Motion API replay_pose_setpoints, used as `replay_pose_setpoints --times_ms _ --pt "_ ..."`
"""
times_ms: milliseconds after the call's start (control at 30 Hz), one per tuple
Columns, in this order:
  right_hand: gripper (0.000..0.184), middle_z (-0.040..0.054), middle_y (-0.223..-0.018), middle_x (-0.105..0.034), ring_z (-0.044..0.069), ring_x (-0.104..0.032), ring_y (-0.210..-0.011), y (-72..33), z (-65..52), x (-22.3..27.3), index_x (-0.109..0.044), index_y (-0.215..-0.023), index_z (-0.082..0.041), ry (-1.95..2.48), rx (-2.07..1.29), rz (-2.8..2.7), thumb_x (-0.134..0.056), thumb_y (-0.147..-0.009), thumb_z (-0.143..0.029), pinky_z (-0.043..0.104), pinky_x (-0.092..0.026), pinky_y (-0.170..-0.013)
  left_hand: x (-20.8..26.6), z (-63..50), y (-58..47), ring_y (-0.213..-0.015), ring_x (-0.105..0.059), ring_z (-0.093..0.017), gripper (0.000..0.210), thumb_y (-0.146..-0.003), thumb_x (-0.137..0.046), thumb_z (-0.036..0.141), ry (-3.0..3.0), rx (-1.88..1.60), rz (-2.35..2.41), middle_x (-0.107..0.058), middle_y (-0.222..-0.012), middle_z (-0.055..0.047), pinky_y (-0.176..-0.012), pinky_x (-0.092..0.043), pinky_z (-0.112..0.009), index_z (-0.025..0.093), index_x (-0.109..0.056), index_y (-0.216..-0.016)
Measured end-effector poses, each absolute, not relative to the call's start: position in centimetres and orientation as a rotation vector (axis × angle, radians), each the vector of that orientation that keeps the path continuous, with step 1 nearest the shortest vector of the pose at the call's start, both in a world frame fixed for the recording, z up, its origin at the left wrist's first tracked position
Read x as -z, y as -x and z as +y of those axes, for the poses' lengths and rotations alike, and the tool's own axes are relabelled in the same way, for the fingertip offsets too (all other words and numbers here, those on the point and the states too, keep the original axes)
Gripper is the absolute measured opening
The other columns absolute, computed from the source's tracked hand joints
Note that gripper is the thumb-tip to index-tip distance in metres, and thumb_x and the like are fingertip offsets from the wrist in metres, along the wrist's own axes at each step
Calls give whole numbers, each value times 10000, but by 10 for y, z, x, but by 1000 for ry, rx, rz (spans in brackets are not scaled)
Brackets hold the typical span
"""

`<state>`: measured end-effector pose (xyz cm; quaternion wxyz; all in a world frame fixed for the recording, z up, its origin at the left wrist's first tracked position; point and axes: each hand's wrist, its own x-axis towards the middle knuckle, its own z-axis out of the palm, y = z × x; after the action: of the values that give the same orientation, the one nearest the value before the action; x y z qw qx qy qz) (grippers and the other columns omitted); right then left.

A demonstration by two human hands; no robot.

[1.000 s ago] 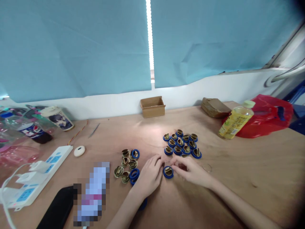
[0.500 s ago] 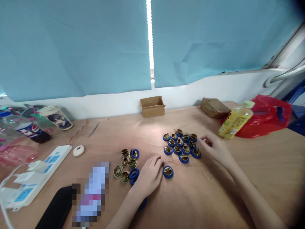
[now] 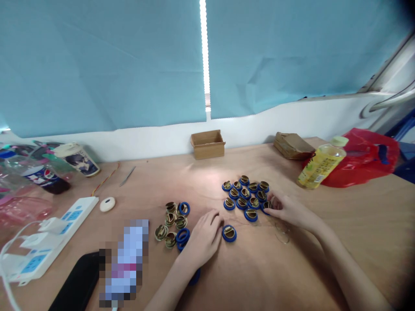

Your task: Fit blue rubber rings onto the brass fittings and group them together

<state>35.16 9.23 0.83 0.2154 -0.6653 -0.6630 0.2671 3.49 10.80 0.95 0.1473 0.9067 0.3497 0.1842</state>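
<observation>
My right hand has its thumb and fingers around a blue-ringed brass disc at the right edge of a cluster. The other discs in this cluster are round and brass-coloured, with a bar across the top and a blue ring around each. My left hand lies on the table, fingers stretched out, holding nothing visible. Just right of its fingertips is a single blue-ringed disc. To its left are several brass discs without rings and loose blue rings, some partly hidden by the hand and forearm.
A small open cardboard box stands by the wall. At right are a brown packet, a yellow drink bottle and a red plastic bag. A power strip, black case and cola bottle occupy the left.
My right hand has moved left and slightly down, from beside the cluster onto the disc at its right edge. My left hand has stayed in place.
</observation>
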Motion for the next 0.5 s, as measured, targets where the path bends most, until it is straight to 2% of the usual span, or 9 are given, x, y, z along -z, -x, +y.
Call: replay_pose_setpoints --times_ms 500 --pt "255 -39 -606 -509 155 -494 -557 -351 92 -10 -488 -882 -209 1847 -712 -1842 -627 -789 -402 271 -373 -505 -9 107 -35 -1203 -528 -241 205 -937 -429 154 -2610 -515 1018 -566 -1270 -99 -1017 -474 -403 198 -525 -1113"
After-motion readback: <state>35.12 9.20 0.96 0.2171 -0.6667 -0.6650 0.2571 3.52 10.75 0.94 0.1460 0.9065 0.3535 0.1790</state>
